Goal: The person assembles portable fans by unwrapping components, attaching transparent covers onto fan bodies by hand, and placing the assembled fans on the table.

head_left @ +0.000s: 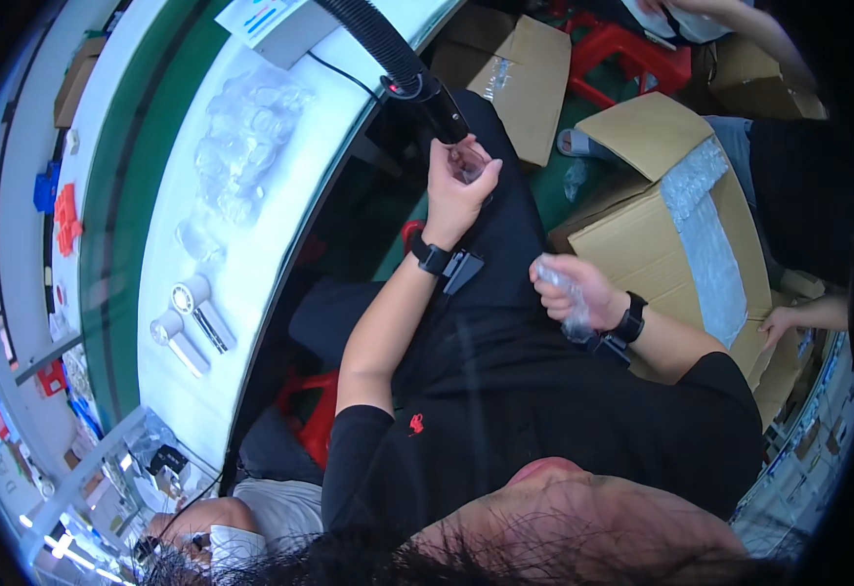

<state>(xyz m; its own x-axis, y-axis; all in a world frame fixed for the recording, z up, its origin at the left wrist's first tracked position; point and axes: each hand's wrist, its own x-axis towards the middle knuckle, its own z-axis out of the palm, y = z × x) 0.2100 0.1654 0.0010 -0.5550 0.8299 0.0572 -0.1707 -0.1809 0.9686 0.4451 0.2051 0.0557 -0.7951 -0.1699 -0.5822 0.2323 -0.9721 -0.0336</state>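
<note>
My left hand (pixel 458 190) is raised just under the black nozzle (pixel 440 115) at the end of a ribbed hose (pixel 368 34). Its fingers curl round a small clear plastic cup-like piece (pixel 466 164), whose mouth faces the nozzle; whether the two touch I cannot tell. Lower and to the right, my right hand (pixel 591 291) is closed round a clear plastic piece (pixel 576 320) that sticks out on both sides of the fist. Its exact kind is hard to make out. Black bands circle both wrists.
Many clear plastic pieces (pixel 241 146) lie heaped on the white table (pixel 178 283), near two white handheld fans (pixel 191 293). A white box (pixel 271 29) stands at its far end. Open cartons (pixel 632 239) and a red stool (pixel 632 59) are at right, with co-workers' arms close by.
</note>
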